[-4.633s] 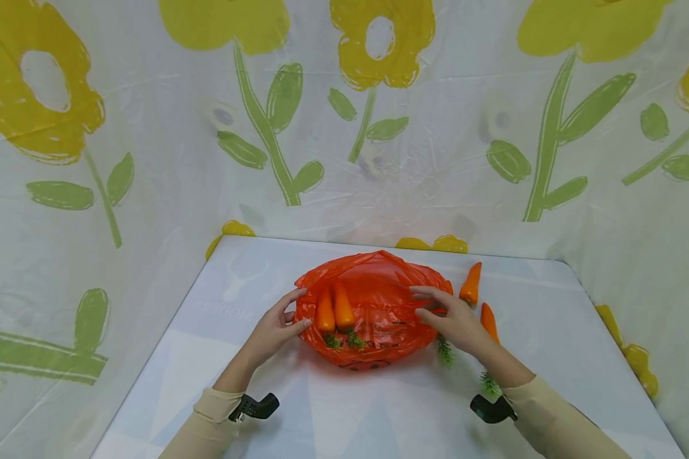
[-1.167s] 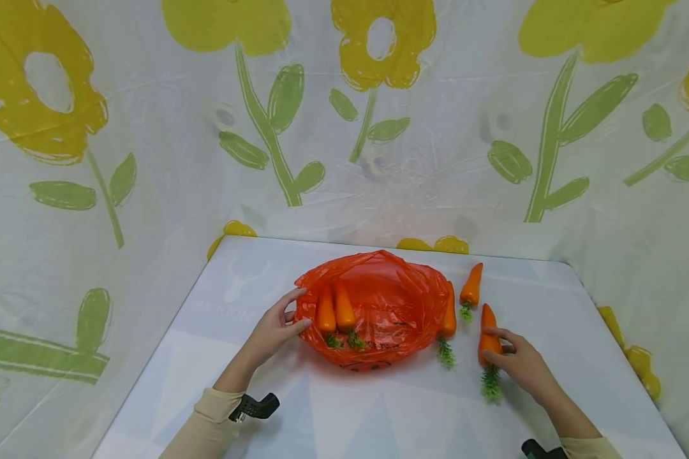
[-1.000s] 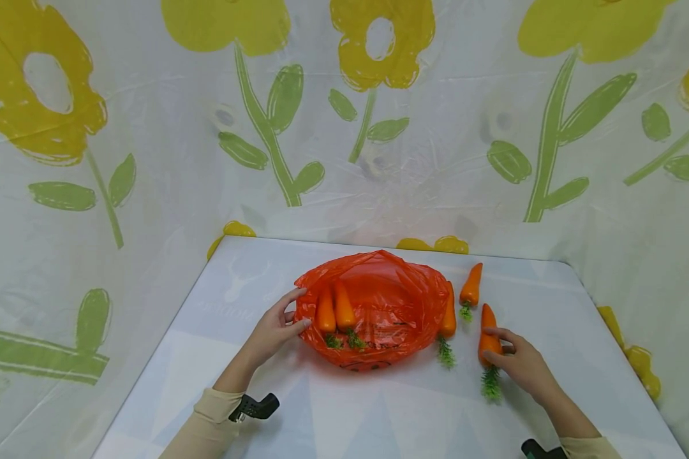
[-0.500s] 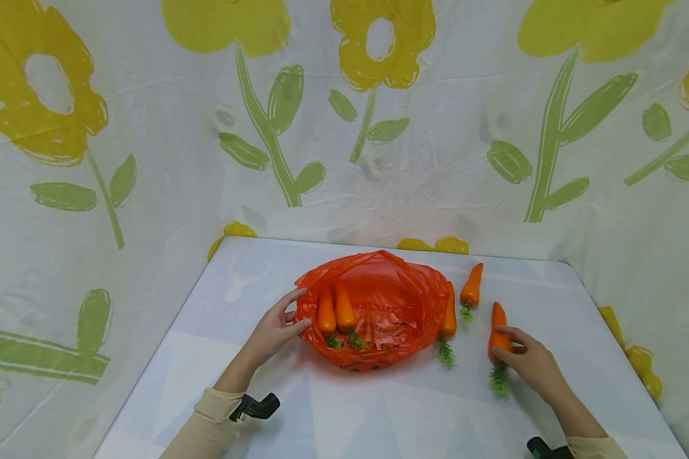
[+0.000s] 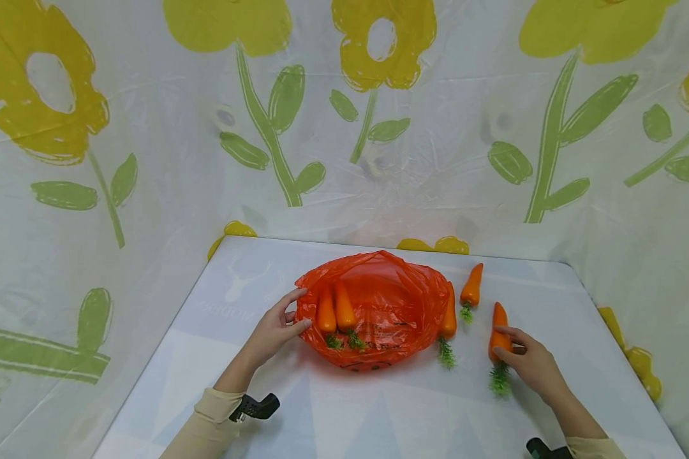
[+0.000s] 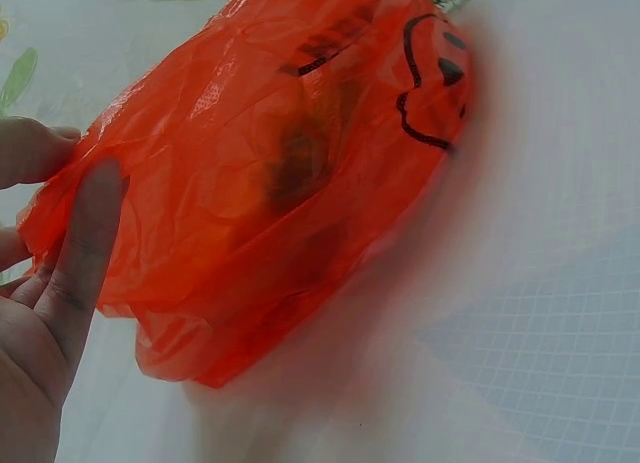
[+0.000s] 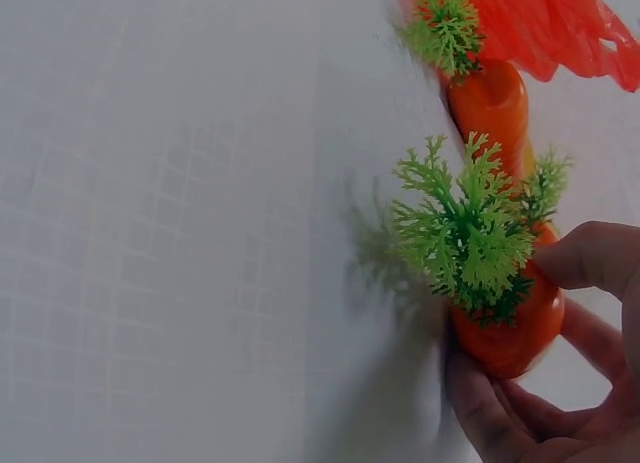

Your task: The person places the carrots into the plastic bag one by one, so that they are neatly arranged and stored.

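Observation:
A red plastic bag [image 5: 387,322] lies with its mouth spread open, and two orange toy carrots [image 5: 344,306] with green tops rest inside. My left hand [image 5: 271,329] pinches the bag's left edge; in the left wrist view the thumb [image 6: 90,243] presses the bag's outer face. At the right, my right hand [image 5: 531,360] grips another carrot [image 5: 498,319] near its leafy end, thumb on one side and fingers on the other. Its green leaves [image 7: 465,228] point toward the camera in the right wrist view.
Against the bag's right side lies a carrot [image 5: 448,319], partly covered by the plastic. Behind it is one more carrot [image 5: 472,285]. The pale table [image 5: 344,414] ends at a flower-printed curtain [image 5: 436,191] at the back and sides.
My right hand left the bag's right edge, took hold of the nearest loose carrot and shifted it slightly right. The left hand and the bag have hardly moved.

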`<state>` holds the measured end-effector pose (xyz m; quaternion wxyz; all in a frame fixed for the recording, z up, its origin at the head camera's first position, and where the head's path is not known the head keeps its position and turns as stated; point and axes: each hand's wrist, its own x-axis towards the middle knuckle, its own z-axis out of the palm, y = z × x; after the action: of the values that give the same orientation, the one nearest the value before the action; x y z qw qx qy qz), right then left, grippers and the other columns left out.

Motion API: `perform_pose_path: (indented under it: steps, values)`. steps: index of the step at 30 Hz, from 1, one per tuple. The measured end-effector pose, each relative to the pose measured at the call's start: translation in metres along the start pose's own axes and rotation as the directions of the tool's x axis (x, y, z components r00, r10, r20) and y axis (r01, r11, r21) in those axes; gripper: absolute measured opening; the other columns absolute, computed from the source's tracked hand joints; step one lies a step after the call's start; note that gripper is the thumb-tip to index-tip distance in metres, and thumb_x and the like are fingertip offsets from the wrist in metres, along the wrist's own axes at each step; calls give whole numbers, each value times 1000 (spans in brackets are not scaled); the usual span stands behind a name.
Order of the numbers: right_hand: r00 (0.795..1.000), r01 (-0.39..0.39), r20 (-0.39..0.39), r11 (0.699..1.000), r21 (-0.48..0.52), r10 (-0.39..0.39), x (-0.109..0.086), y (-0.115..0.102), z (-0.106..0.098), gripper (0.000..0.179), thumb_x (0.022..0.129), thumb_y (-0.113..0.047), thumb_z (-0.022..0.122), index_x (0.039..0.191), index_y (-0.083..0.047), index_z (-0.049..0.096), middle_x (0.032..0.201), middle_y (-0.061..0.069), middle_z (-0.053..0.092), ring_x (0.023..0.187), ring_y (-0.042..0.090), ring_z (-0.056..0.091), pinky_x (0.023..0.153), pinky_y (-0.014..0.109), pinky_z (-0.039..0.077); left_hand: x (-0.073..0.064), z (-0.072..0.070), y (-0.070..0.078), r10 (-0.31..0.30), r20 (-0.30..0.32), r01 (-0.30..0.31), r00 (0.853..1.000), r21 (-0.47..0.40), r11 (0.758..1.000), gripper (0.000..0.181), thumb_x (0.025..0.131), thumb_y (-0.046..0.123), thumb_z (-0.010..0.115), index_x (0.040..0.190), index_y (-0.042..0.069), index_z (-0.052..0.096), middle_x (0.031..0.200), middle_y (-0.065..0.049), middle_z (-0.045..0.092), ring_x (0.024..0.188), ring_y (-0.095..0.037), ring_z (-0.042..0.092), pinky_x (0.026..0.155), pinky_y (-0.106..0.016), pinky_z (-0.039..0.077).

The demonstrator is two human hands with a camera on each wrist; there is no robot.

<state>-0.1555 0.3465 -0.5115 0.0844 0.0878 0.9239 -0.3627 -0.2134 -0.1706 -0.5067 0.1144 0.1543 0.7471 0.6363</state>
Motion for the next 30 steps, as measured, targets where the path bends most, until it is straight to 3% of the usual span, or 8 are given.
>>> perform_pose_path:
  steps: [13,24,30]
  values:
    - [998,-54,-7,996,68,54,-1,0,2,65,101,-42,63,151,-4,44,148,35,41,127,50,50,94,53,54,0,1,0,-7,-3,7,1000,-4,1000,70,98,14,70,157,12,33,143,-26,53,114,-38,65,86,-28,59]
    - [999,-21,-29,998,67,23,-3,-3,0,65,101,-42,61,152,-4,43,148,33,43,126,48,51,91,52,55,0,1,2,-7,-6,7,1000,7,1000,67,98,11,68,157,13,34,150,-24,46,116,-38,64,87,-30,59]
    - [999,-18,-29,997,74,20,-5,-8,0,66,101,-42,61,153,-5,42,149,32,43,125,47,51,92,52,54,0,1,1,-17,-11,17,1000,10,1000,68,98,12,69,157,13,34,147,-24,49,114,-36,65,87,-29,59]
